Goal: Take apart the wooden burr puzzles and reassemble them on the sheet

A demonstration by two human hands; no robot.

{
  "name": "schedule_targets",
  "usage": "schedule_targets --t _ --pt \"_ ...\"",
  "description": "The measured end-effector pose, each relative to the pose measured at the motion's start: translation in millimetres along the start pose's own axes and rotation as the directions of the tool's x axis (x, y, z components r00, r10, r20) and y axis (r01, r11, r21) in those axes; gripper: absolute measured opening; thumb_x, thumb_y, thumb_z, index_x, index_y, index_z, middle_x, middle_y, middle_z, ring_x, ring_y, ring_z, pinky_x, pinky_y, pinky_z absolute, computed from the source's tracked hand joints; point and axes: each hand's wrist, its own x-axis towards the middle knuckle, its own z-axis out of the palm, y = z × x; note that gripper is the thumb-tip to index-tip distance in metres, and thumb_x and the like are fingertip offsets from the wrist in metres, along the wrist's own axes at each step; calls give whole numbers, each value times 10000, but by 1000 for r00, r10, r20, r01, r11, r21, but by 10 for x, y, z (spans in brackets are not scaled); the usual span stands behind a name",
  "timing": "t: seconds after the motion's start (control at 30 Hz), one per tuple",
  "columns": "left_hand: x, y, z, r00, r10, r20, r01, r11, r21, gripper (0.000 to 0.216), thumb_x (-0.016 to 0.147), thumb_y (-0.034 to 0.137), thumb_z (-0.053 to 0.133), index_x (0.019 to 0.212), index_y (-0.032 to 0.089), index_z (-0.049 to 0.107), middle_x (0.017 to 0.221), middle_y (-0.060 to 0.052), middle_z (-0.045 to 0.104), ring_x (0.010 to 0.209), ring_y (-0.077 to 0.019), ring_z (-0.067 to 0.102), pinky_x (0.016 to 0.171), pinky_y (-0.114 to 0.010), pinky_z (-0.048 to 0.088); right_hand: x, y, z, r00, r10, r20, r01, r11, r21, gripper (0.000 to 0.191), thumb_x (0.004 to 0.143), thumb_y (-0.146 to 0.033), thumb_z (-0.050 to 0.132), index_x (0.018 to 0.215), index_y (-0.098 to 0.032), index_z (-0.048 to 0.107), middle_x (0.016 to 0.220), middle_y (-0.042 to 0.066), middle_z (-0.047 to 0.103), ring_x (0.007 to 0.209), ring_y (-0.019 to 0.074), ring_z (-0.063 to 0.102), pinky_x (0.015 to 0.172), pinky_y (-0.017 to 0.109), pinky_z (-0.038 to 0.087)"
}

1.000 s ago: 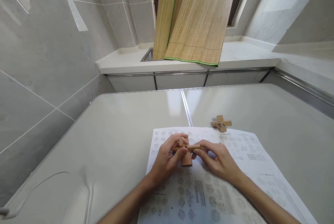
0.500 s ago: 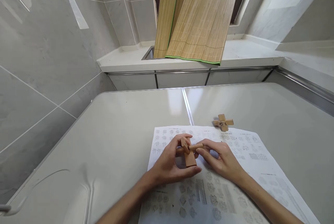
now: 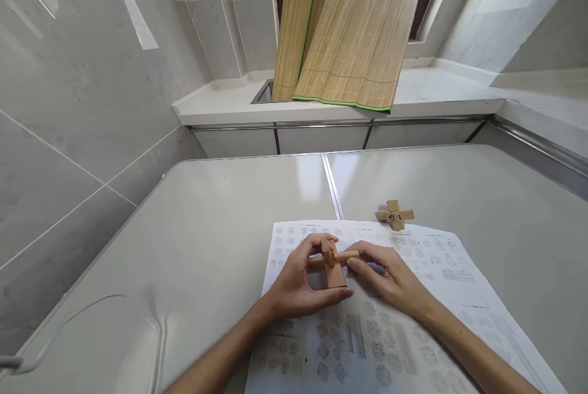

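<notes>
A pale bench [image 3: 215, 228] fills the lower view, with a printed sheet [image 3: 478, 296] spread on it. Over the sheet, the left hand [image 3: 296, 288] curves around a wooden block [image 3: 335, 276], fingers holding it between thumb at the near end and forefinger at the far end. The right hand [image 3: 390, 274] pinches the outer end of a rod [image 3: 346, 255] in its fingers. Block and rod meet at a crossing, seemingly partly joined; whether the rod is fully seated cannot be told. A small marked cross [image 3: 395, 215], apparently already joined, lies apart at the sheet's far edge, untouched.
</notes>
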Motion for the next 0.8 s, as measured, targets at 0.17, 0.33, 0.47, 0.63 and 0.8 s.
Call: schedule_targets --t 0.17,0.33,0.47,0.63,0.8 --pt "16 28 14 999 -6 48 9 999 -48 464 818 297 841 1127 231 502 1305 -109 530 1146 -240 614 974 -388 551 29 -14 -4 999 -12 44 9 997 73 305 1069 -466 507 1162 -276 727 1260 85 693 1042 234 698 882 357 577" --pt "10 35 22 998 -53 24 55 995 -84 477 762 312 884 1008 225 485 1218 -73 530 1070 -209 610 903 -331 547 16 2 29 998 -16 57 7 988 154 299 1073 -451 500 1182 -260 703 1270 100 665 993 224 730 808 337 623" --pt "2 19 22 997 -77 5 77 995 -59 494 739 337 899 962 224 473 1222 -81 533 1052 -213 613 880 -326 547 0 14 45 999 -47 18 44 993 107 283 1076 -428 490 1078 -254 713 1237 88 640 869 184 717 765 318 630" --pt "4 30 23 996 -84 39 89 985 -147 497 774 336 881 1082 232 505 1267 -90 535 1103 -233 648 925 -347 561 1 21 43 999 -31 -12 32 990 139 279 1070 -427 500 1073 -255 720 1227 94 642 887 202 716 773 327 628" --pt "5 36 28 994 -100 32 104 982 -160 533 828 359 839 1238 250 517 1332 -101 556 1192 -268 642 993 -388 557 -6 37 43 996 -18 -86 23 998 56 293 1063 -436 506 1070 -260 739 1216 85 658 815 190 685 677 305 579"
